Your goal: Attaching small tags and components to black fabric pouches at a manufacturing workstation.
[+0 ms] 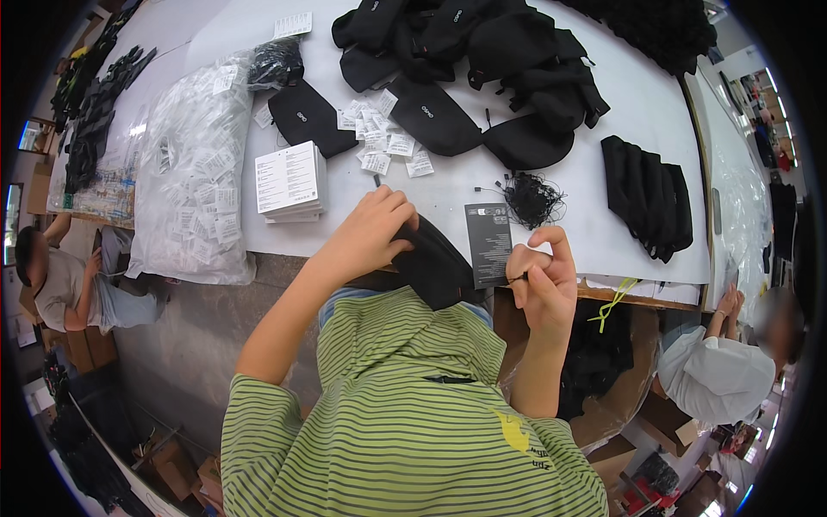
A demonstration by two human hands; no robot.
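My left hand (369,234) is closed on the upper left edge of a black fabric pouch (436,269), which hangs in front of my shirt at the table's near edge. Beside the pouch is a black printed hang tag (488,245), upright at the fingertips of my right hand (544,280). That hand is bent in a pinch, and a thin dark strand shows at its fingertips. Just beyond it lies a tangle of black tag cords (534,200). A stack of white printed cards (289,183) stands left of my left hand, and loose white labels (385,136) lie farther back.
Black pouches (482,52) are heaped at the back of the white table, with a row of them (648,198) at the right. A clear bag of white labels (194,172) lies at left. Other people sit at left (73,284) and right (719,370). Open cartons (616,405) stand below.
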